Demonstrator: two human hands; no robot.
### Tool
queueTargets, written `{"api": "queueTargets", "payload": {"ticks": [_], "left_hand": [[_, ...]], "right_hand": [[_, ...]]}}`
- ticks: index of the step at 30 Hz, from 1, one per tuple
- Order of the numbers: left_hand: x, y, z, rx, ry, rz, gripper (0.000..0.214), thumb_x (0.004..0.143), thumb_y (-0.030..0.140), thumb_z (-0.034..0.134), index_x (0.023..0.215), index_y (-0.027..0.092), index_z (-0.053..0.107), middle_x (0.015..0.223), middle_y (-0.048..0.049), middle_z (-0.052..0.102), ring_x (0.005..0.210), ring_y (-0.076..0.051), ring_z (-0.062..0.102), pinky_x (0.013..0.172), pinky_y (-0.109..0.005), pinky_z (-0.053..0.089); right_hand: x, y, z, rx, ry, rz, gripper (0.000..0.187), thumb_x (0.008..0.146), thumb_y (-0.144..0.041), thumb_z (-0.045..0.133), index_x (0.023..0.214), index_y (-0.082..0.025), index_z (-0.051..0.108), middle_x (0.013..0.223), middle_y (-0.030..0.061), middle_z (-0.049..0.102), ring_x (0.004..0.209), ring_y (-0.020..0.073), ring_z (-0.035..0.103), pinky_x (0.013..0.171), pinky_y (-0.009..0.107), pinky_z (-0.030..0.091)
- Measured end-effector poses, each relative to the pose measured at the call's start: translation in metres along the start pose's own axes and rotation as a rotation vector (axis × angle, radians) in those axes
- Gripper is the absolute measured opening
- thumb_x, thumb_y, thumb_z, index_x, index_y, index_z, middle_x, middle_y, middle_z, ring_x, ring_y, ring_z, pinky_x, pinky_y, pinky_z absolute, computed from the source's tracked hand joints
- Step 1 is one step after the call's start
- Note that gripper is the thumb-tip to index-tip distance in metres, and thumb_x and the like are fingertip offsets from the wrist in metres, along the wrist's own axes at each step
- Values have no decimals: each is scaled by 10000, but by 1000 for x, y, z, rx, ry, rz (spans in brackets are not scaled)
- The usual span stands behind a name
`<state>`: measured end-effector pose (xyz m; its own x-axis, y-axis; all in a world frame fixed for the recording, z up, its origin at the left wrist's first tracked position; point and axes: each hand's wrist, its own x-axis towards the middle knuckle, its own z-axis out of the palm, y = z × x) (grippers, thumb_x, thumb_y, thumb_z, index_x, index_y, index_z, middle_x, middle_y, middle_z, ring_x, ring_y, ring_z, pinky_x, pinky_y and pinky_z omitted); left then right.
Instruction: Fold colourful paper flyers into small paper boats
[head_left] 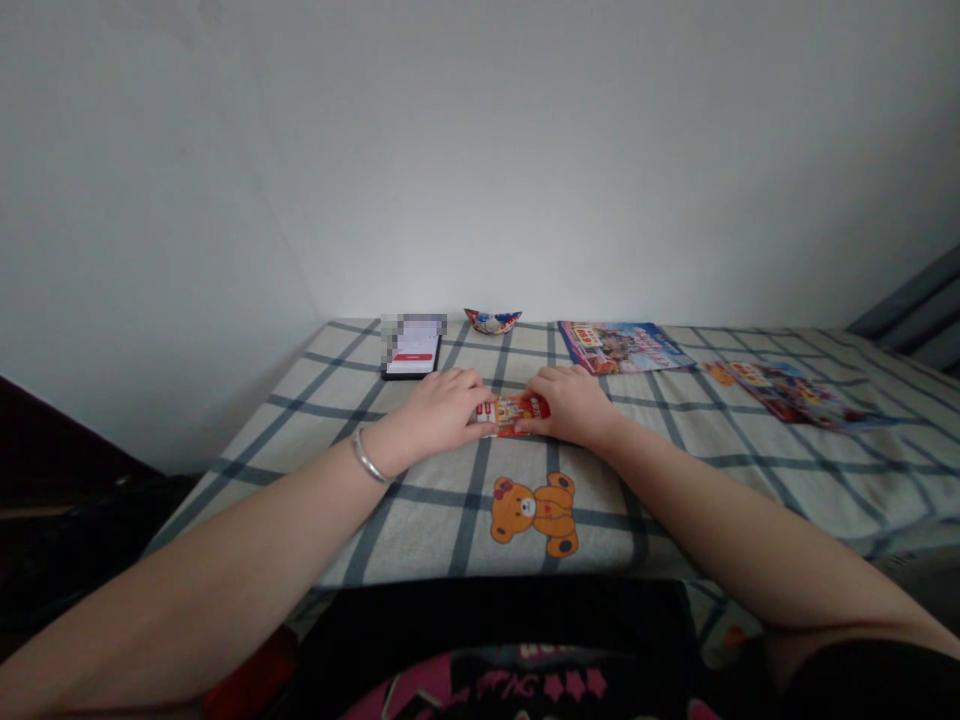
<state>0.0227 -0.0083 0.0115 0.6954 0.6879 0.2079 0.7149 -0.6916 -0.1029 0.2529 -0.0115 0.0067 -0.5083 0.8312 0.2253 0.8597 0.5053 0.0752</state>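
Note:
A small folded piece of red and white printed paper [512, 412] lies on the checked sheet [315, 400]. My left hand [439, 412], with a silver bangle on the wrist, curls its fingers onto the paper's left end. My right hand [571, 405] presses curled fingers onto its right end. Both hands rest on the sheet with the paper between them.
A phone [411, 352] with a lit screen lies behind my left hand. A small folded paper boat [492, 320] sits at the wall. Two printed leaflets [622, 346] [795, 392] lie to the right. A bear print [536, 512] is on the sheet near me.

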Motion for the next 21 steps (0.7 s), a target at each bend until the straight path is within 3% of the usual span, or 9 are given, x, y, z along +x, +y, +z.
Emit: {"api": "queueTargets", "payload": {"ticks": [14, 21], "left_hand": [[-6, -10, -2, -27, -41, 69, 427, 895, 441, 618, 1242, 193, 605, 1181, -101, 575, 1085, -251, 547, 950, -362, 431], [-4, -9, 10, -40, 51, 34, 415, 915, 462, 605, 1245, 211, 607, 1134, -84, 582, 1072, -254, 534, 928, -378, 423]], "right_hand": [[-1, 6, 3, 9, 36, -88, 565, 812, -716, 576, 1005, -193, 670, 1029, 91, 681, 970, 262, 608, 809, 354, 331], [-1, 5, -3, -161, 69, -149, 392, 893, -543, 599, 1034, -193, 702, 978, 91, 703, 954, 257, 579, 801, 370, 293]]}}
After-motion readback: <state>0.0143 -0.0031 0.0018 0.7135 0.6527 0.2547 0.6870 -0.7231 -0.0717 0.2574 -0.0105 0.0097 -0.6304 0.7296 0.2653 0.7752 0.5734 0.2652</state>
